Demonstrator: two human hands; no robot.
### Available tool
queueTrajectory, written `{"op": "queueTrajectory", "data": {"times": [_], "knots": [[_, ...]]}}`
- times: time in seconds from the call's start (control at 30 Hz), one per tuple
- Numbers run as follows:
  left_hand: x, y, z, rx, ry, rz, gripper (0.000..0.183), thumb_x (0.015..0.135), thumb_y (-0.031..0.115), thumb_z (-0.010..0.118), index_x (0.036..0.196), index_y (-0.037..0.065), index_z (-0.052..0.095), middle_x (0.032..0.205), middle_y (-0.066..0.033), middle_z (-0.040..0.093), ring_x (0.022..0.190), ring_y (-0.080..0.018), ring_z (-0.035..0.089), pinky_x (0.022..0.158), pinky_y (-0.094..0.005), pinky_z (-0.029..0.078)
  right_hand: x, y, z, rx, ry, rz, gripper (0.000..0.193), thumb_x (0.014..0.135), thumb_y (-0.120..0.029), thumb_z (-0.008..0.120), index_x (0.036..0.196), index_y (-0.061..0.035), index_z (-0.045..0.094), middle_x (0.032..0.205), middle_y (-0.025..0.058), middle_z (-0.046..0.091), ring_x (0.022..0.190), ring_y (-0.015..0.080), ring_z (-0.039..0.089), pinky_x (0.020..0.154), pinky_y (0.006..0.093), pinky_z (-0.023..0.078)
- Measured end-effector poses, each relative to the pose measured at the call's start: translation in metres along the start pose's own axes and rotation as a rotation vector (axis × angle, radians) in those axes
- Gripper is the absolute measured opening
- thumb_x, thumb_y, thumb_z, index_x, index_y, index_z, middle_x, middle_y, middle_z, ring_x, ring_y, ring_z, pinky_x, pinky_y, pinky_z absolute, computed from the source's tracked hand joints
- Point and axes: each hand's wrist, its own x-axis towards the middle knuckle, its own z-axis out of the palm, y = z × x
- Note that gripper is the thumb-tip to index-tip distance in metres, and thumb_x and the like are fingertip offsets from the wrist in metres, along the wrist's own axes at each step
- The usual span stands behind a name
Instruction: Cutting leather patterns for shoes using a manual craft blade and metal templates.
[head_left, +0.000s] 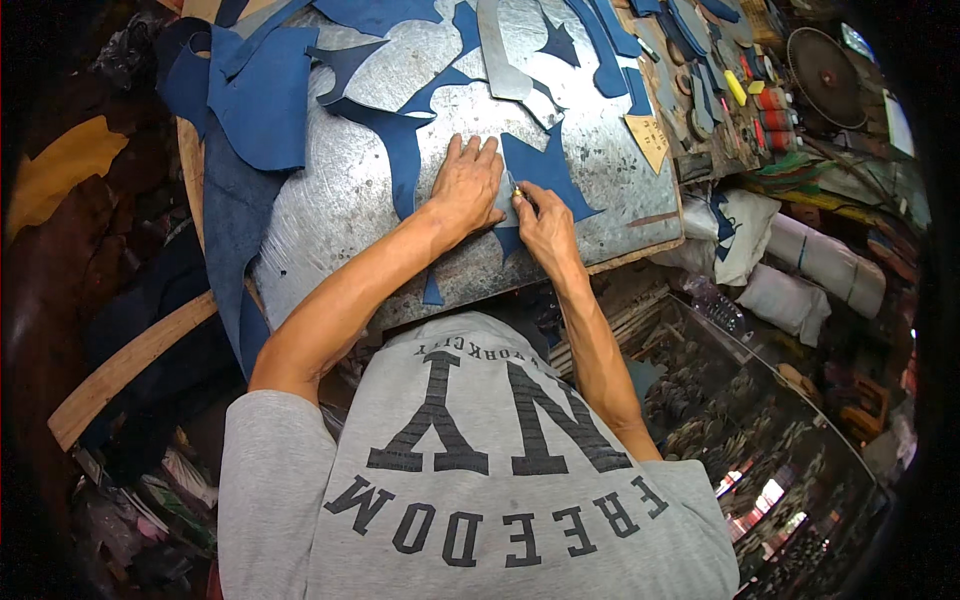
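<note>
My left hand (pixel 467 185) lies flat with its fingers stretched forward, pressing on the metal-topped work board (pixel 340 230). Beside its thumb a narrow grey piece (pixel 505 205), perhaps a pattern, shows partly from under the hand. A slim craft knife with a brass-coloured collar (pixel 517 191) is pinched in my right hand (pixel 546 228), its tip down at the edge of a blue leather piece (pixel 553 172). The fingers hide most of the handle. Left of my left hand lies a curved blue leather offcut (pixel 400 150).
Large blue leather sheets (pixel 258 100) hang over the board's left edge. A long grey pattern piece (pixel 497 50) and a tan triangular pattern (pixel 648 141) lie farther back. Red thread spools (pixel 775 120), a yellow marker (pixel 736 88) and a round dark fan-like disc (pixel 826 78) stand at the far right.
</note>
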Motion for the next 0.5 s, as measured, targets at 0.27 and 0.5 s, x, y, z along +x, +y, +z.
{"op": "queueTrajectory", "data": {"times": [0.27,0.5], "knots": [[0.001,0.001,0.001,0.026,0.004,-0.004,0.082,0.069,0.046,0.081,0.127,-0.005,0.053,0.143,-0.0214,0.046,0.133,-0.0363,0.043,0.113,-0.0533,0.028,-0.011,-0.001,-0.007,-0.052,-0.012,-0.019,0.029,0.09,-0.015,0.059,0.11,0.0053,0.067,0.1,0.0302,0.065,0.095,0.0457,0.063,0.087,0.0471,0.049],[0.004,0.006,-0.002,0.026,-0.021,-0.042,0.076,0.069,0.046,0.081,0.127,0.003,0.057,0.14,-0.0198,0.048,0.13,-0.035,0.045,0.113,-0.0534,0.028,-0.005,-0.002,-0.026,-0.041,-0.11,-0.005,0.027,0.091,-0.016,0.059,0.11,0.0019,0.068,0.098,0.0286,0.065,0.095,0.0452,0.062,0.087,0.0471,0.049]]}}
